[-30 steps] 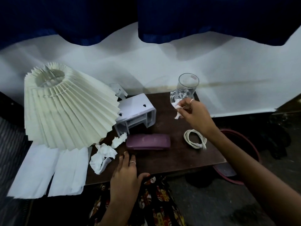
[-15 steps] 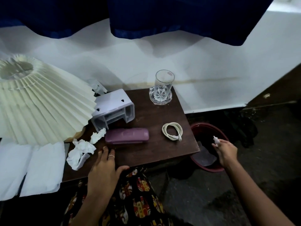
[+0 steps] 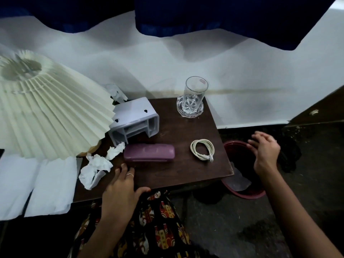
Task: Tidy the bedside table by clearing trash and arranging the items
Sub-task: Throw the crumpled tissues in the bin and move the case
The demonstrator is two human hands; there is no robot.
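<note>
A dark wooden bedside table point(image 3: 178, 170) carries crumpled white tissues point(image 3: 96, 164), a purple case point(image 3: 149, 152), a coiled white cable point(image 3: 202, 148), a clear glass point(image 3: 194, 95) on a glass coaster, and a white plastic holder point(image 3: 134, 121). Another tissue point(image 3: 116, 93) lies behind the holder. My left hand point(image 3: 121, 190) rests flat on the table's front edge, fingers spread, holding nothing. My right hand point(image 3: 264, 151) hovers open over a dark red bin point(image 3: 243, 193) on the floor to the right of the table.
A pleated cream lampshade point(image 3: 48, 112) covers the table's left side. White cloth point(image 3: 37, 185) hangs at the left. A white wall and dark blue curtain point(image 3: 204, 17) stand behind. Dark floor point(image 3: 232, 229) spreads below the bin.
My right hand carried a small tissue from beside the glass to the bin and is now open without it. The left hand stayed on the table edge.
</note>
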